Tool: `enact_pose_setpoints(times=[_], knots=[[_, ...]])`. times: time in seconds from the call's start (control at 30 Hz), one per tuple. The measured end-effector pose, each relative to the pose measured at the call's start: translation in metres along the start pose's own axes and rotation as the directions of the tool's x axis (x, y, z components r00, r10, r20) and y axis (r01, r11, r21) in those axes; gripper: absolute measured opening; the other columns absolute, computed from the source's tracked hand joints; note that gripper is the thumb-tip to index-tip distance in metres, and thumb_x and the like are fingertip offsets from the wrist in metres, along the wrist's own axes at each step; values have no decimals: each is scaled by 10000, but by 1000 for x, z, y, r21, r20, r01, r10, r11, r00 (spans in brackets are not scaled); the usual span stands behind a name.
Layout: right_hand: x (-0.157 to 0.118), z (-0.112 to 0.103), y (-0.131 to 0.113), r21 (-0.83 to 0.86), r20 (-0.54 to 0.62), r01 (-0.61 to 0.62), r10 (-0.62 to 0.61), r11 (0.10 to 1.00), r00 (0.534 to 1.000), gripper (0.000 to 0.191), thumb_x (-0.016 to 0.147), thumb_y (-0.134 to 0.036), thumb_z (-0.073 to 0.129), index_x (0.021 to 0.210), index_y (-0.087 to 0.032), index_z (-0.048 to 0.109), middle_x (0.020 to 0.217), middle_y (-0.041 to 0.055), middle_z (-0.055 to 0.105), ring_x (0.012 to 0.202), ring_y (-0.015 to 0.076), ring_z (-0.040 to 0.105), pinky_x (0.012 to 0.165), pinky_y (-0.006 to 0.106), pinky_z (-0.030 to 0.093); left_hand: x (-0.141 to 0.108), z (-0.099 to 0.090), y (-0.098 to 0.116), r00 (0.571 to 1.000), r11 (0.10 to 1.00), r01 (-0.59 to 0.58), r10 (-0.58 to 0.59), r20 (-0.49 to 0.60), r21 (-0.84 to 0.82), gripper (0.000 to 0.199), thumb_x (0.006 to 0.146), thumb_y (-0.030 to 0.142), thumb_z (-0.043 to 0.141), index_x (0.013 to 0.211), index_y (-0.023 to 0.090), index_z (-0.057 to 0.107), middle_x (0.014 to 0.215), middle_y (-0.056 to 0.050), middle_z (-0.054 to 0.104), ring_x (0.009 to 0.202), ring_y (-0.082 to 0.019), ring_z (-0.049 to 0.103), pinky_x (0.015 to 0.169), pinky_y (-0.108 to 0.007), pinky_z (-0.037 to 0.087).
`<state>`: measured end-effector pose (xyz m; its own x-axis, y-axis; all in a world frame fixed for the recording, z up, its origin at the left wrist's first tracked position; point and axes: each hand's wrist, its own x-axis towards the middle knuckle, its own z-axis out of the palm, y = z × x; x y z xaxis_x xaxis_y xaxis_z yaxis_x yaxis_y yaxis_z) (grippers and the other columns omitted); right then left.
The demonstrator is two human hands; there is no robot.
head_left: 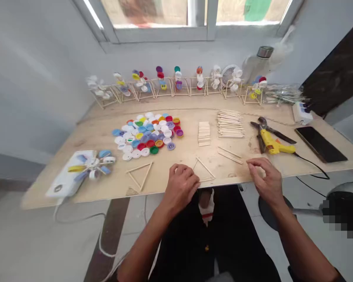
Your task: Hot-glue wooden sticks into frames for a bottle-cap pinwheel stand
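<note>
A pale, flat wooden tabletop spans the scene beneath a wide grey-framed window in the whitish far wall — bright daylight fills the opening. A smooth pale-grey left wall rises alongside. Below lies light-coloured flooring — a dark brown band crosses it near left.

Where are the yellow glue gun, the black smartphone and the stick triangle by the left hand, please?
Yellow glue gun point(271, 144): head view, on its body.
Black smartphone point(321, 144): head view, middle of its screen.
Stick triangle point(206, 168): head view, on its right side stick.
</note>
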<state>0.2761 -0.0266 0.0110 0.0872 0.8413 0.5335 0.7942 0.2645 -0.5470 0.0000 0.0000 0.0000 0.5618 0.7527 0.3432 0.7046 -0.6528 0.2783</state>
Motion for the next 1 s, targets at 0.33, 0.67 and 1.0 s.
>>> enact_pose_setpoints(times=[0.33,0.67,1.0], knots=[[-9,-10,11,-24,-25,-87,87,996,996,119,859,-273,521,859,-209,622,867,46,657,843,186,616,781,332,475,5,-3,2,999,998,23,-22,26,-57,147,866,204,520,727,195,565,777,-32,606,862,-206,493,869,-398,326],[-10,-11,6,-45,-8,-88,87,995,996,122,865,-277,519,858,-209,620,862,41,655,834,179,613,770,314,472,23,0,-15,999,998,50,-50,-8,-41,135,856,202,542,732,198,596,789,-35,621,861,-207,494,865,-397,318],[-7,-12,12,-47,-25,-73,72,996,997,104,858,-264,525,867,-212,615,864,43,658,834,184,614,772,324,477,24,7,-22,999,997,43,-41,19,-65,161,853,217,550,699,203,597,765,-25,626,849,-200,504,848,-384,326]])
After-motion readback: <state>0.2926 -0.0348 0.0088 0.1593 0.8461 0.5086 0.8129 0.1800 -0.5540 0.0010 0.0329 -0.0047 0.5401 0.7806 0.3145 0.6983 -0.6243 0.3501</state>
